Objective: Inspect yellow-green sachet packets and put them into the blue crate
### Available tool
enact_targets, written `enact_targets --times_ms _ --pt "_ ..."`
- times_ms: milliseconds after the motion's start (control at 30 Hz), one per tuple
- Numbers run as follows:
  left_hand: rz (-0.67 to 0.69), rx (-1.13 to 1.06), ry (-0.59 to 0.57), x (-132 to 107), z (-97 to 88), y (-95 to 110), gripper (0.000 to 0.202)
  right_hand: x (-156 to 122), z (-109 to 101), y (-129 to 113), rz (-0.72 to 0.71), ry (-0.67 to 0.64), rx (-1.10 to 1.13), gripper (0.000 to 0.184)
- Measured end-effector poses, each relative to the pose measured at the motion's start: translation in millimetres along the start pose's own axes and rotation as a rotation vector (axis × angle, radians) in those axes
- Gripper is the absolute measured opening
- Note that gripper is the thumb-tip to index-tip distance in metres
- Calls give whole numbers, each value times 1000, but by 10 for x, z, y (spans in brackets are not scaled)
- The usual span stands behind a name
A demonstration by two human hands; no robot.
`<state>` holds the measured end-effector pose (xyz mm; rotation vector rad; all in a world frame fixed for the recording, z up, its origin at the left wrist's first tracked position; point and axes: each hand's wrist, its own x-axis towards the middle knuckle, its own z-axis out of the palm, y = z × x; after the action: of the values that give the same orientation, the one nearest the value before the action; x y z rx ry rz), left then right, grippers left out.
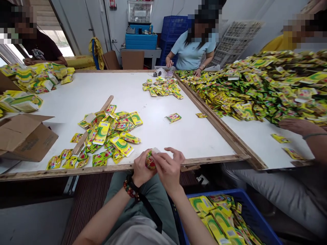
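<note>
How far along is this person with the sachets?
Hard to judge, but much looks left. Apparently done: sachets lying in the blue crate below the table edge. In hand: one sachet, held by the left hand and right hand. Left: the loose sachets on the white table and the large heap at right.

Glossy plastic sachets (102, 134) lie on a smooth white tabletop (153, 136) with wooden edging (219, 126).
</note>
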<state>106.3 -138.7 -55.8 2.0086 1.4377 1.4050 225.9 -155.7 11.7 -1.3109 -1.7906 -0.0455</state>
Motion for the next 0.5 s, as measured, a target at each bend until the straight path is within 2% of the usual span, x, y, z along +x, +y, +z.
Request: enact_targets --times_ms 100,167,200,267,333,400,467,500 --pt "-3 18 53 -54 11 -11 43 -92 64 -80 -40 -89 85 23" --pt "-3 18 58 -61 10 -5 50 -122 67 -74 8 -112 205 31" --pt "7 11 63 -57 12 -3 57 -130 68 -52 81 -83 282 37" --pt "71 -11 77 -44 24 -4 62 -142 84 8 314 -3 468 54" --pt "163 -32 67 -33 35 -10 54 -152 116 58 564 -39 676 63" --pt "211 -51 49 -27 31 -14 52 -161 146 66 664 -183 833 53" --pt "166 -65 22 -22 8 -9 65 -165 163 38 603 -271 874 38" --pt "128 -65 -12 -20 -6 -4 71 -163 169 17 552 -264 848 33"
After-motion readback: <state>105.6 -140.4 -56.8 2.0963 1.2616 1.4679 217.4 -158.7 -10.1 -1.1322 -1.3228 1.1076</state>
